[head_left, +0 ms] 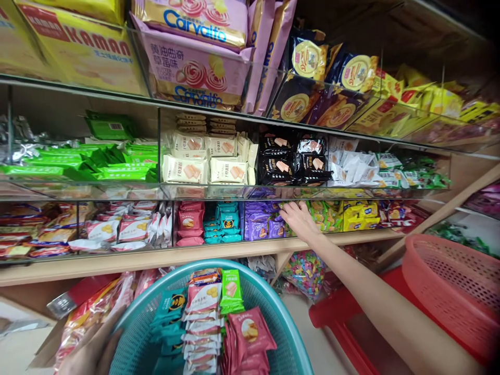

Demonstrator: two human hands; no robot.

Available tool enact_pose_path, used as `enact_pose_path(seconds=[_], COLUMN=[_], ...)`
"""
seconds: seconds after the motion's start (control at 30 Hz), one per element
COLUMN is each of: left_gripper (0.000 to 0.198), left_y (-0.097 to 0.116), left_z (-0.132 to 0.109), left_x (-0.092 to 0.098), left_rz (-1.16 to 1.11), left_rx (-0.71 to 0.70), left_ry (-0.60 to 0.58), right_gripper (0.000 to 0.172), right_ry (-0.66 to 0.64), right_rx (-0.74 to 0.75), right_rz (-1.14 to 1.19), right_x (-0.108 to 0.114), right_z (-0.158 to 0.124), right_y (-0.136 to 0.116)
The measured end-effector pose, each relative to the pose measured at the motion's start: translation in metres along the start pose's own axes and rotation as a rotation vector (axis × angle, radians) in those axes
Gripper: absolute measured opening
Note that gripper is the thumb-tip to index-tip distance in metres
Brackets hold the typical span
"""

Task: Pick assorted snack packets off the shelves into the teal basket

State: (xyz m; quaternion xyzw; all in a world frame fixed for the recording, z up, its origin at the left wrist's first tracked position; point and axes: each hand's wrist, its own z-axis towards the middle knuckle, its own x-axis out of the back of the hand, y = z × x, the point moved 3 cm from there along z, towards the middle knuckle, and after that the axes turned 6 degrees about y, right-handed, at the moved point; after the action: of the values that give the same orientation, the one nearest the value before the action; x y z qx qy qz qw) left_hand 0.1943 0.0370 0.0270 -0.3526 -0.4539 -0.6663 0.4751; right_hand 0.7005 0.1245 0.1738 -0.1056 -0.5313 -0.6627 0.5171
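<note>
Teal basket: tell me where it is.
The teal basket is at the head view's bottom centre, in front of the shelves, between the left hand and the red basket.

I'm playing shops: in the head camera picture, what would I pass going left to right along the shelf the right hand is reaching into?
Orange packets, white-and-red packets, pink packets, teal packets, purple packets, green-and-orange packets, yellow packets, red packets.

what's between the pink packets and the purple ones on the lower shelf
Teal packets sit between the pink packets and the purple packets on the lower shelf, seen in the head view.
</note>
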Motion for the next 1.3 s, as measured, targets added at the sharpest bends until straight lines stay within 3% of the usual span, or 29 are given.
enact_pose_path(seconds=[0.4,0.57,0.97,1.07,1.2,1.27,1.3], left_gripper=[0.063,0.057,0.054,0.053,0.045,0.041,0.04], left_y=[0.004,0.006,0.02,0.029,0.044,0.054,0.06], left_z=[-0.001,-0.001,-0.001,-0.001,0.0,0.001,0.001], left_x=[0.001,0.005,0.018,0.023,0.031,0.037,0.04], left_rz=[-0.001,-0.023,-0.028,-0.025,0.01,0.027,0.003], left_rx=[0.049,0.062,0.079,0.053,-0.065,-0.125,-0.164], left_ry=[-0.057,-0.046,-0.034,-0.006,0.11,0.176,0.196], right_gripper=[0.019,0.02,0.018,0.02,0.025,0.028,0.029], right_ry=[0.007,0.005,0.033,0.168,0.371,0.314,0.201], right_rx=[0.017,0.018,-0.046,-0.125,-0.392,-0.649,-0.776], right_rz=[-0.07,-0.074,-0.041,0.108,0.615,0.921,1.086], right_x=[-0.002,-0.001,0.027,0.046,0.094,0.117,0.126], right_z=[0.005,0.005,-0.026,-0.042,-0.065,-0.077,-0.083], right_y=[-0.001,0.003,0.011,0.005,-0.03,-0.063,-0.085])
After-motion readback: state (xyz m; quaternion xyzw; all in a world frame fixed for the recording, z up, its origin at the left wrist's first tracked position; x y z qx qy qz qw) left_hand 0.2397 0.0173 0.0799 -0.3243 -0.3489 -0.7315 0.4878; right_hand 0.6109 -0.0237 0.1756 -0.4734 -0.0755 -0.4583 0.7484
